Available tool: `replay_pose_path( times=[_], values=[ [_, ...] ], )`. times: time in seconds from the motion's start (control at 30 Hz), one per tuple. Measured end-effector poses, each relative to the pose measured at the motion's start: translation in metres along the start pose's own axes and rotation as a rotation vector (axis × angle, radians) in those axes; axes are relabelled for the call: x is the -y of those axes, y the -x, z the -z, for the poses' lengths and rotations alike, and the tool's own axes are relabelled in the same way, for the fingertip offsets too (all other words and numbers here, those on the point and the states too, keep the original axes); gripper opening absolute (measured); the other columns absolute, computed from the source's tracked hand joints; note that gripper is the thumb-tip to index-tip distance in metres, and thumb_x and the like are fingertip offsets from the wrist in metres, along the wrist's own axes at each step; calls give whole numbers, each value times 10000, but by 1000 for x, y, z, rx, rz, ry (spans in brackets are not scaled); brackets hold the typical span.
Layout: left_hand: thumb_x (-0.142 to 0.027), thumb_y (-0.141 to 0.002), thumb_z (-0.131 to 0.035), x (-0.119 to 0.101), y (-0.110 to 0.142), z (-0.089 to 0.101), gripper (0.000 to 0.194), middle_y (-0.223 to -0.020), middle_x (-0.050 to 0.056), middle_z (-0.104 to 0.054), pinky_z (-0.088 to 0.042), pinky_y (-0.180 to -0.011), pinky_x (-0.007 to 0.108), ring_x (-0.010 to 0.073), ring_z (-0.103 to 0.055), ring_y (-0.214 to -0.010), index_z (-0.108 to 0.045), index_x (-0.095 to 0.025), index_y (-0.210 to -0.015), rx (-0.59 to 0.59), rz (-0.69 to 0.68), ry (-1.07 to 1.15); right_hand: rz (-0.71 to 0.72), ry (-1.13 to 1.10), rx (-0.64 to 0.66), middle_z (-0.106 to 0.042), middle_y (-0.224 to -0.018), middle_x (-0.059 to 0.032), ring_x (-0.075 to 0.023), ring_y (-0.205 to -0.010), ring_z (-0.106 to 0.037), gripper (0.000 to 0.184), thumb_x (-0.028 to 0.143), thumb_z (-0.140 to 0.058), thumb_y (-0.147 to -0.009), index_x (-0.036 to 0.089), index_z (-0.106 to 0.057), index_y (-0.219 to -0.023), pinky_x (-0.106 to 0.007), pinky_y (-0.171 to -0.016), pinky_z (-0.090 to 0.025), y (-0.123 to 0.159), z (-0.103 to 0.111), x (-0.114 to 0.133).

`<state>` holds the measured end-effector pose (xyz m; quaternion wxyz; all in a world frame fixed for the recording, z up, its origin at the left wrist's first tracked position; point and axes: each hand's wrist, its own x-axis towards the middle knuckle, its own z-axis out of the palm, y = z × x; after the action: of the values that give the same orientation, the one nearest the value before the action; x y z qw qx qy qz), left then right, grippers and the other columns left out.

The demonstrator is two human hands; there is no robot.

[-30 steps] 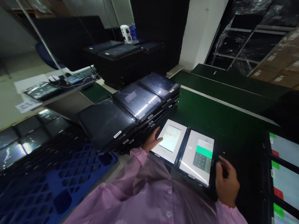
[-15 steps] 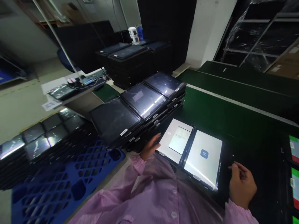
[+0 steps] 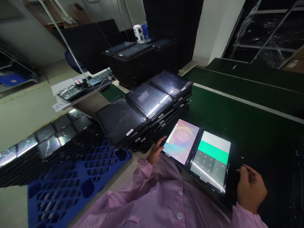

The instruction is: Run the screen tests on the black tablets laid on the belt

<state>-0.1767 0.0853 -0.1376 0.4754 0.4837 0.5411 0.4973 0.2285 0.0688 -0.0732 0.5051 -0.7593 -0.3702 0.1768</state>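
Two lit tablets lie side by side on the dark green table, close to my body. The left tablet (image 3: 182,142) shows a pastel lock screen with a clock. On the right tablet (image 3: 210,160) a calculator with a green band is displayed. My left hand (image 3: 156,151) is at the left tablet's left edge, fingers stretched and apart, thumb by the casing; whether it touches cannot be told. To the right of the right tablet, apart from it, my right hand (image 3: 251,188) has its fingers curled in with thumb and forefinger together; anything inside them is hidden.
Stacks of dark tablets (image 3: 148,98) stand just beyond my left hand, with taller stacks (image 3: 135,50) behind. On the floor at left is a blue pallet (image 3: 57,193) beside more tablets (image 3: 48,145). A pale strip (image 3: 237,98) crosses the table (image 3: 213,107).
The left tablet's screen went from a white page with a window to the lock screen. The right one went from an icon to the calculator. My hands keep nearly the same pose; the view shifted slightly.
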Motion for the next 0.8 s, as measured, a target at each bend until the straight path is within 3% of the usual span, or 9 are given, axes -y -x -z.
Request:
replay_pose_path(
  times=[0.33,0.43,0.5,0.6,0.67,0.8],
  values=[
    [-317,-917,-607,1,1,-2,598,-1590,63,-536,-269,-1308,506,298,-443,-1508,-543,-239,-1507,-17,-34,-15,41,21,-5,-721,-831,-61,-261,-838,-705,395,502,-685,-845,173,-734,-1058,-370,-813,-518,0,0,-1],
    [-333,-911,-603,-7,1,-2,582,-1551,100,-568,-373,-1248,532,319,-509,-1454,-557,-223,-1481,-40,-34,25,53,8,-3,-720,-838,-64,-257,-835,-701,398,513,-681,-849,175,-727,-1055,-371,-814,-515,-2,-1,-6],
    [-333,-938,-564,-18,2,-5,504,-1481,124,-615,-454,-1176,534,321,-581,-1373,-592,-209,-1426,-154,-87,10,55,-1,-3,-719,-838,-70,-256,-825,-697,418,529,-674,-847,171,-725,-1056,-373,-805,-512,-3,-2,-8],
    [-277,-993,-529,-48,4,-24,320,-1310,109,-684,-487,-1128,492,276,-639,-1248,-658,-211,-1279,-329,-317,-194,68,-8,12,-715,-836,-85,-257,-810,-693,475,586,-660,-847,159,-721,-1048,-371,-778,-514,-4,-6,-12],
    [-227,-1010,-511,-73,2,-50,269,-1224,94,-700,-493,-1116,464,252,-649,-1200,-667,-219,-1229,-214,-470,-303,81,-22,32,-716,-848,-99,-263,-815,-695,522,632,-644,-848,153,-713,-1043,-376,-769,-522,-4,-8,-13],
    [-185,-986,-498,-108,-12,-129,353,-1264,114,-702,-478,-1141,476,272,-618,-1254,-640,-225,-1307,331,-654,-427,160,-11,75,-729,-978,-136,-270,-891,-696,544,629,-599,-905,142,-688,-1131,-406,-813,-547,0,-9,-10]
  ],
)
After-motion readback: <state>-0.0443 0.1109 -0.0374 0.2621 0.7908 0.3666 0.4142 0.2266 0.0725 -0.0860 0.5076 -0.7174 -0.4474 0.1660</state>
